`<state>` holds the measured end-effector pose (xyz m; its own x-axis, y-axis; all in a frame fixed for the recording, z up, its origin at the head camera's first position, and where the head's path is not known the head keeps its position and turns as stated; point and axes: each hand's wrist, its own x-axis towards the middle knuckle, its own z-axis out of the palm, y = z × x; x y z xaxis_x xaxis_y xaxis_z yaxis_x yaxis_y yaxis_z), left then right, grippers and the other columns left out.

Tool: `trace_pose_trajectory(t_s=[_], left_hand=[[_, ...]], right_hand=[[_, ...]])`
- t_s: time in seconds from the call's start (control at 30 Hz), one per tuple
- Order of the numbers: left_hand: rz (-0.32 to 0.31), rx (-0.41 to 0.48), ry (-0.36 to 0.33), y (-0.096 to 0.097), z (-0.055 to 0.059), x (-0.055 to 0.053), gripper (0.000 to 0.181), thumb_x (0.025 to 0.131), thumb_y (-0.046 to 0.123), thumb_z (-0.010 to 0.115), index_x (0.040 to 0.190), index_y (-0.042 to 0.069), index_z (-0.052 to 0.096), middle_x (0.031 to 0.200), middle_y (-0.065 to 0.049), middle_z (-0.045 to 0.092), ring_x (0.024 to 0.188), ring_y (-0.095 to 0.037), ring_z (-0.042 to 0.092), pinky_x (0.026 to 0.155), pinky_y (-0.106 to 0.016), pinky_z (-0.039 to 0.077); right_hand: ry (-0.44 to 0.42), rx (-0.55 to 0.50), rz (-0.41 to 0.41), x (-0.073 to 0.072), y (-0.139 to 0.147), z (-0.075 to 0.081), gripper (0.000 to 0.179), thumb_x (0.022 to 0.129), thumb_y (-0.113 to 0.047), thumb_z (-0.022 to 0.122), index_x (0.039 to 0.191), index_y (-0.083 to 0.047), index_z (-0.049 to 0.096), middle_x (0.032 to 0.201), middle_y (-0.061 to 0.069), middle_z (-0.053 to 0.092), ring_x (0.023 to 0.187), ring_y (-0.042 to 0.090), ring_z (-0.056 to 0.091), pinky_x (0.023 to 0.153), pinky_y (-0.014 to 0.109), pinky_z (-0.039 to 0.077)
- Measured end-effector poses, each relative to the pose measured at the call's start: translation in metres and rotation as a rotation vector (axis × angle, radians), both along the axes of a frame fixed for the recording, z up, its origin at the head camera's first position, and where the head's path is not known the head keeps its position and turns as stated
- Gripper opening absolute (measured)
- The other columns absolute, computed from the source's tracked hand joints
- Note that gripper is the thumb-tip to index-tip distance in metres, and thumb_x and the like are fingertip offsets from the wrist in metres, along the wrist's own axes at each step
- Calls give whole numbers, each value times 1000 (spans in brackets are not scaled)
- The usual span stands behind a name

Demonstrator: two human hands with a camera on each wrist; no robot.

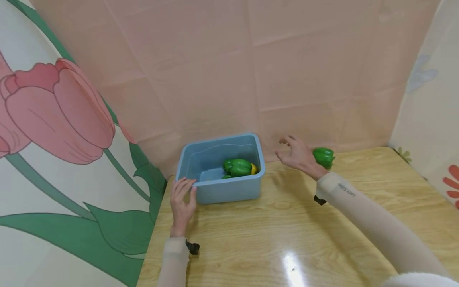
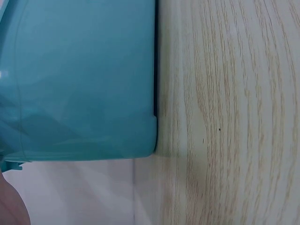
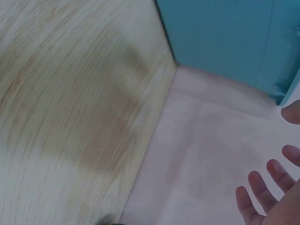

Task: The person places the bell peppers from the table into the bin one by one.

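A blue plastic bin [image 1: 229,191] stands on the table against the draped backdrop. Inside it, toward the right, lie green bell peppers [image 1: 241,168] and a yellow one [image 1: 254,169] partly hidden behind them. My left hand [image 1: 183,201] holds the bin's front left corner, fingers bent over the rim and thumb along the outer wall. Right of the bin my right hand [image 1: 295,154] is raised above the table, fingers spread and loosely bent, holding nothing; the right wrist view shows its fingers [image 3: 262,190] apart. Another green bell pepper [image 1: 324,158] sits just beyond my right wrist.
The wood-grain table [image 1: 258,235] runs back to a pink cloth backdrop [image 1: 215,71]. On the left rises a panel with painted tulips [image 1: 68,111]; a pale wall [image 1: 430,99] with flower decorations borders the right side.
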<state>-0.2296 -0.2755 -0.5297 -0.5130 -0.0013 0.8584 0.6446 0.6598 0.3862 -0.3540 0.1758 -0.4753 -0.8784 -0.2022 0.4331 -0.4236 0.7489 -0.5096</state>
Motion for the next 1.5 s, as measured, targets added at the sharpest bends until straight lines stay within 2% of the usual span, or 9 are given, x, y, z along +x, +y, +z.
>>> trace_pose_trajectory(t_s=[0.2,0.4,0.6,0.87,1.0,1.17,1.33,1.5], left_hand=[[-4,4,-7,0,0,1,25,96,0,74,119,9,81,115,-13,78,126,-39,64,121,-75,26],[1,-1,-1,-2,-1,-1,25,95,0,75,118,8,81,115,-13,78,126,-39,64,121,-76,26],[-6,2,-3,-2,0,-1,26,96,-1,74,119,9,81,115,-12,78,126,-39,64,123,-73,25],[-11,4,5,0,2,-2,20,95,-2,74,114,0,80,114,-13,78,125,-40,64,121,-76,26],[-2,4,-11,1,-1,1,23,95,-1,75,116,5,81,115,-13,78,126,-39,64,122,-74,26],[3,7,-18,4,-5,5,23,96,-1,75,117,5,81,116,-13,78,126,-39,64,124,-71,26],[3,4,-8,2,-5,1,21,96,-1,74,116,2,80,115,-14,78,126,-38,64,123,-73,26],[4,-3,0,-1,-3,-2,27,95,-2,74,119,9,81,116,-13,78,127,-38,64,121,-75,26]], right_hand=[[-11,28,-34,-4,11,-9,50,94,-38,79,131,-5,68,127,20,66,111,44,66,86,61,56],[-22,53,-41,-5,18,-10,53,95,-39,77,133,-5,67,131,22,65,111,47,66,84,62,57],[-40,88,-52,-9,27,-15,54,94,-40,75,135,-6,66,132,23,63,108,48,66,75,59,58],[-9,142,-71,-14,42,-21,52,93,-37,77,132,-4,66,131,25,61,105,49,65,68,56,56],[-12,161,-77,-14,50,-22,52,94,-38,76,131,-3,67,131,25,61,105,47,65,68,56,55],[-21,172,-77,-15,60,-26,52,94,-37,77,130,-2,66,132,25,60,106,47,64,76,59,55],[-14,165,-79,-20,64,-25,55,90,-35,80,129,1,66,133,25,60,108,47,62,86,62,53],[-29,174,-95,-25,68,-27,58,90,-36,79,130,2,65,133,25,59,112,48,61,92,63,51]])
